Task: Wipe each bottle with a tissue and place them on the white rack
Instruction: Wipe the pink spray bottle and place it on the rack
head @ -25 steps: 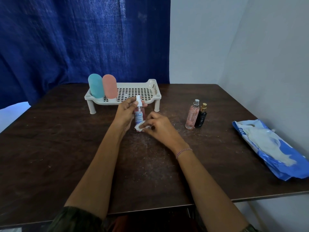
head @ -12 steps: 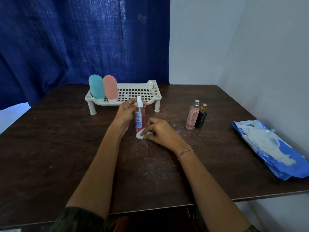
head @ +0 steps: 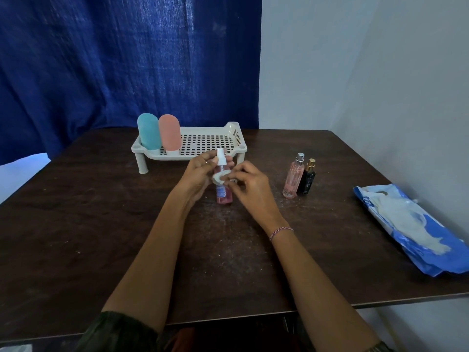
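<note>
My left hand (head: 196,174) holds a small pink spray bottle (head: 223,194) upright by its white nozzle end, just in front of the white rack (head: 238,135). My right hand (head: 250,184) presses a wadded white tissue (head: 219,177) against the bottle's upper body. On the rack's left end stand a teal bottle (head: 149,131) and a pink bottle (head: 169,132). To the right on the table stand a clear pink perfume bottle (head: 293,176) and a black bottle with a gold cap (head: 307,177), touching each other.
A blue and white tissue pack (head: 416,232) lies at the table's right edge, near the wall. The dark wooden table (head: 76,224) has pale dusty marks around its middle. A blue curtain hangs behind the rack.
My right hand with the tissue has moved up from the base of the spray bottle to its upper body. My left hand keeps the bottle upright in place.
</note>
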